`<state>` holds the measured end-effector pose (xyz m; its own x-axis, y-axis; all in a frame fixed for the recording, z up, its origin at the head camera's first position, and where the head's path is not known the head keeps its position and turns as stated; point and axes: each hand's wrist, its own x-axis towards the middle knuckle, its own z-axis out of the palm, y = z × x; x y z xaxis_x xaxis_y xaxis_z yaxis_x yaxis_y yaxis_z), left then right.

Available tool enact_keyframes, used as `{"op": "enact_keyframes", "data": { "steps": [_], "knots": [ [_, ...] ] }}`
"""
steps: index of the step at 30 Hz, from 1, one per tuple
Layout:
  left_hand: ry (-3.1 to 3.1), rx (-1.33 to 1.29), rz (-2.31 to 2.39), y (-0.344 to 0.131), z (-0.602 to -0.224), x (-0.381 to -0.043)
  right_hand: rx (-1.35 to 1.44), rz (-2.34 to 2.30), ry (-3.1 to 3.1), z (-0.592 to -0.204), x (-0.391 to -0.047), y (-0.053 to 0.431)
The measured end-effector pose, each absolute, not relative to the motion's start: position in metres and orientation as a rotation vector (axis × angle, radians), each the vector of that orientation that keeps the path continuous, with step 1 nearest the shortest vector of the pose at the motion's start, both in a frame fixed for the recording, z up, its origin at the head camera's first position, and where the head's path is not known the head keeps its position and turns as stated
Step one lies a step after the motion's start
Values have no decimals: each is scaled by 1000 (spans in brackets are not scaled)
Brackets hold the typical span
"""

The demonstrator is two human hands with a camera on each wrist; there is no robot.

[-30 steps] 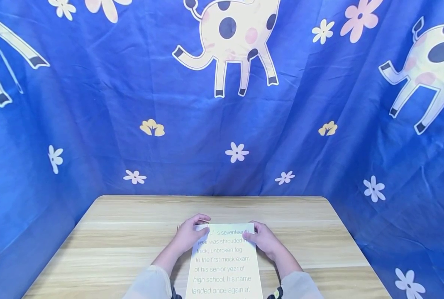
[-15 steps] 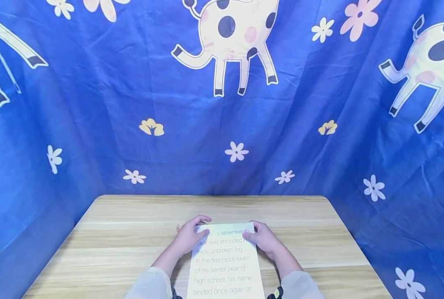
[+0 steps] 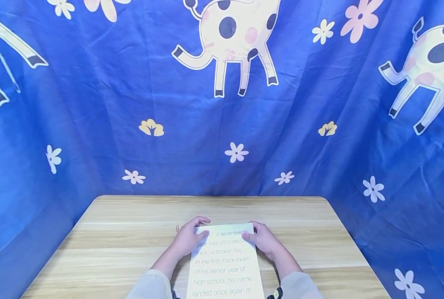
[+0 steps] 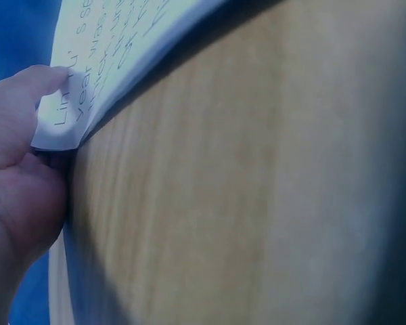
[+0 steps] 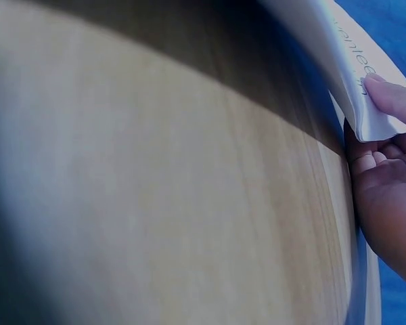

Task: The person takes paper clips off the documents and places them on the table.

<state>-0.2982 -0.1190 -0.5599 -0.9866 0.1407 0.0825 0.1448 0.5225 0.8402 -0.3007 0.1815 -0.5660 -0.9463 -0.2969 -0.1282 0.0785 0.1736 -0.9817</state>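
Observation:
Printed sheets of paper (image 3: pixel 223 261) with large lines of English text are held up between both hands at their far corners. My left hand (image 3: pixel 188 236) grips the far left corner, its thumb lying on the print and its fingers behind. At the far right corner, my right hand (image 3: pixel 263 238) pinches the sheets the same way, with curled fingers (image 5: pixel 375 161) showing underneath in the right wrist view. The layered edge of the paper (image 5: pixel 357 112) bends there. In the left wrist view the paper (image 4: pixel 74 101) stands off the tabletop.
A small reddish paper clip (image 3: pixel 177 228) lies on the wooden table (image 3: pixel 113 241) just left of the left hand. Beyond the table's far edge hangs a blue curtain (image 3: pixel 192 166) with cow and flower prints, also closing in both sides.
Both hands stay at the paper's corners. The left fingers and the paper's far left corner shift slightly downward, and the paper clip shows more fully beside the left hand.

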Motion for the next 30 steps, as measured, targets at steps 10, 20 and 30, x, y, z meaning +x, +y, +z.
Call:
{"op": "enact_keyframes", "data": {
  "steps": [10, 20, 30],
  "knots": [
    [-2710, -221, -1537, -117, -560, -298, -208, -1849, 2160, -568, -300, 182],
    [-2658, -159, -1592, -120, -563, -301, -206, -1852, 2158, -568, -300, 182],
    [-2591, -92, -1732, -124, -563, -301, -233, -1854, 2145, -569, -299, 183]
  ]
}}
